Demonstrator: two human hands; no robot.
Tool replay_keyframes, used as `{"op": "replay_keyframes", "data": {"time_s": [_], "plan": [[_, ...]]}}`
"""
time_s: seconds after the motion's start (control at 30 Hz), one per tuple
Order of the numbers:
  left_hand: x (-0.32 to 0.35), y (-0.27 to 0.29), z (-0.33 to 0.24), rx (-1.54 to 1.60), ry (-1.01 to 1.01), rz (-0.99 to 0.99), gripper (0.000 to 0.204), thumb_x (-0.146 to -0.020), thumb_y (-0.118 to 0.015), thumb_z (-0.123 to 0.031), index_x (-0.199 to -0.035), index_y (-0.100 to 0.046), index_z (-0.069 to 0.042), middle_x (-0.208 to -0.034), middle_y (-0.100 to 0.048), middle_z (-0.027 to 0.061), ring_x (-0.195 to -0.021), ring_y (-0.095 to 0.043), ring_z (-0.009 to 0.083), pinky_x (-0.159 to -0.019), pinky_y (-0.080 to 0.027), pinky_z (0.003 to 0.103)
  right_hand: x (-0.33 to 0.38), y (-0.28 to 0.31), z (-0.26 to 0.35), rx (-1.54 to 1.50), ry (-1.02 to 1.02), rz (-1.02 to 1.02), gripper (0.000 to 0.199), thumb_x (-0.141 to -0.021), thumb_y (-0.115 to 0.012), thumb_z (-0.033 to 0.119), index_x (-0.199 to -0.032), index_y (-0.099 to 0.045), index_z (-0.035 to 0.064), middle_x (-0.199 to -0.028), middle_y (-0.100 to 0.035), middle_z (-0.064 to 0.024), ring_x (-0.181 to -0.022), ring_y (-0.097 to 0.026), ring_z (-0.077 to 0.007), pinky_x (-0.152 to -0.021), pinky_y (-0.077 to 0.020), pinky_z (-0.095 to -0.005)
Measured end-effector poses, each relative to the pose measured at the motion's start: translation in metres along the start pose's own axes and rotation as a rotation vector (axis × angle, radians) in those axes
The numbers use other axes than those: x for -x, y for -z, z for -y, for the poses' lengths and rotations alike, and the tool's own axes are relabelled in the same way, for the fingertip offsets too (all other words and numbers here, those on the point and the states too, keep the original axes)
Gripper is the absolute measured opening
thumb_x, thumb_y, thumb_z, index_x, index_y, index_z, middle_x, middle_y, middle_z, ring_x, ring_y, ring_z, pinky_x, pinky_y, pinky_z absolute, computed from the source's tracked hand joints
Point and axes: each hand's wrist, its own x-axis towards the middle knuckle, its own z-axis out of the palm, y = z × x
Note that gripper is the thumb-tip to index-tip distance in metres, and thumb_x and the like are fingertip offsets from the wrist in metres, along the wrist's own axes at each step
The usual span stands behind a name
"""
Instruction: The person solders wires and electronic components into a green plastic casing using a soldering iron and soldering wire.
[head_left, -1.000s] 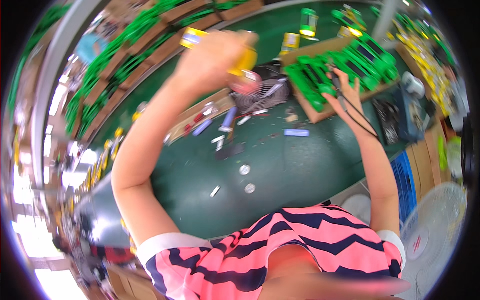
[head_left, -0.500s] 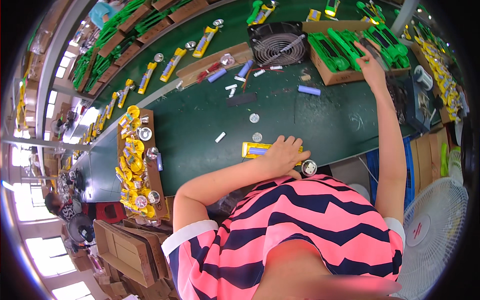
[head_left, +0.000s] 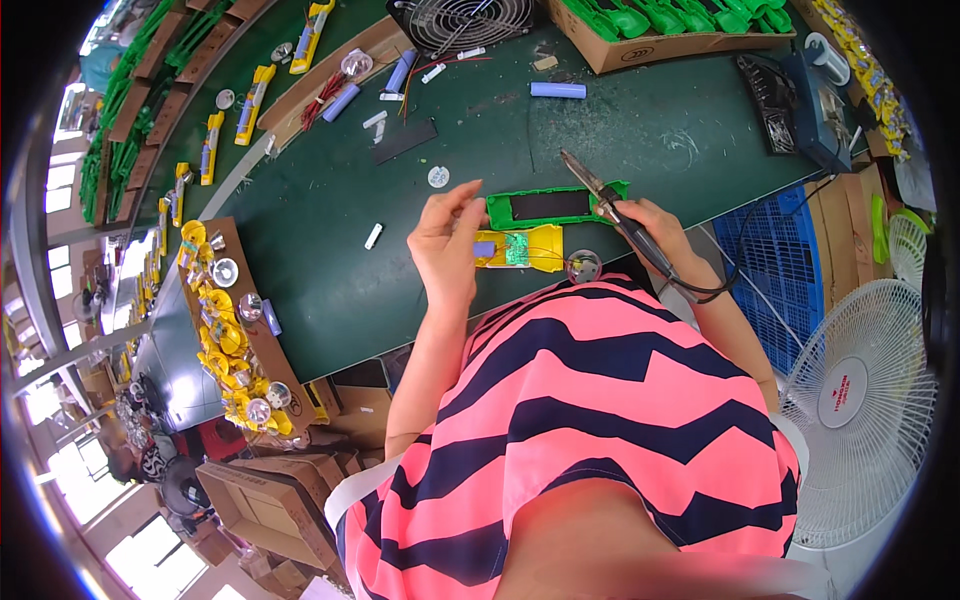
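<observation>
From where I stand, the person sits close against the green worktop (head_left: 335, 300), both hands near two long casings lying side by side. The farther is a green shell (head_left: 545, 222) with a dark rectangle along its middle; the nearer is a yellow housing (head_left: 547, 246), lying right alongside it on the person's side.

The left hand (head_left: 444, 245) is at the left end of this pair, its fingers half curled and the thumb pointing inward. The fingertips come right up to the shell's left end, but I can't tell whether they pinch it or merely sit beside it. The housing's left end, where a blue cell (head_left: 484, 249) shows, lies just below the thumb.

The right hand (head_left: 665, 240) has its fingers wrapped around the handle of a soldering iron (head_left: 638, 236), whose tip slants up and leftward, beyond the shell's far edge. The iron crosses by the shell's right end, so the shell lies between the two sets of fingers; whether the right ones touch it too, I can't make out.

A green circuit board (head_left: 517, 248) sits in the housing, right of the cell. A round silver reflector (head_left: 583, 266) rests at the housing's right end, near the striped shirt (head_left: 610, 350). Farther back, a carton (head_left: 640, 52) holds more green shells.
</observation>
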Motion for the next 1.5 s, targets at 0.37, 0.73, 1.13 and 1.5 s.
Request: {"op": "replay_keyframes", "data": {"time_s": [0.37,0.73,1.13,1.5], "plan": [[-0.032,0.006,0.002,-1.104,-0.459,0.561,0.005,-0.071,-0.06,-0.011,-0.071,-0.065,-0.011,-0.073,-0.053,0.0037,-0.079,-0.051,0.0227,-0.072,-0.037,0.037,-0.021,-0.016,0.045,-0.133,0.204,-0.493,0.025,-0.074,-0.066,0.005,-0.097,-0.059,-0.002,-0.075,-0.062,-0.0101,-0.07,-0.062,-0.0206,-0.076,-0.0487,-0.0349],[-0.034,-0.002,0.006,-1.317,-0.432,0.575,0.007,-0.069,-0.06,-0.015,-0.07,-0.067,-0.015,-0.072,-0.053,0.0047,-0.079,-0.052,0.0227,-0.067,-0.038,0.038,-0.035,-0.026,0.048,-0.826,-0.366,-0.353,0.015,-0.08,-0.059,0.005,-0.092,-0.057,-0.0043,-0.08,-0.062,-0.0096,-0.064,-0.06,-0.0118,-0.051,-0.0424,-0.0202],[-0.034,-0.004,0.007,-1.309,-0.455,0.548,0.008,-0.067,-0.059,-0.014,-0.068,-0.067,-0.013,-0.07,-0.054,0.0061,-0.077,-0.052,0.023,-0.066,-0.038,0.037,-0.034,-0.03,0.046,-0.768,-0.319,-0.346,0.016,-0.079,-0.062,0.006,-0.092,-0.059,-0.0029,-0.08,-0.063,-0.008,-0.066,-0.061,-0.0119,-0.055,-0.045,-0.0205],[-0.037,-0.004,0.006,-1.29,-0.438,0.579,0.008,-0.066,-0.06,-0.014,-0.067,-0.068,-0.013,-0.069,-0.054,0.0073,-0.076,-0.053,0.0243,-0.067,-0.04,0.038,-0.02,-0.017,0.049,-0.826,-0.179,-0.49,0.019,-0.082,-0.06,0.007,-0.097,-0.057,-0.0036,-0.088,-0.062,-0.0109,-0.072,-0.062,-0.0157,-0.06,-0.047,-0.022]]}}
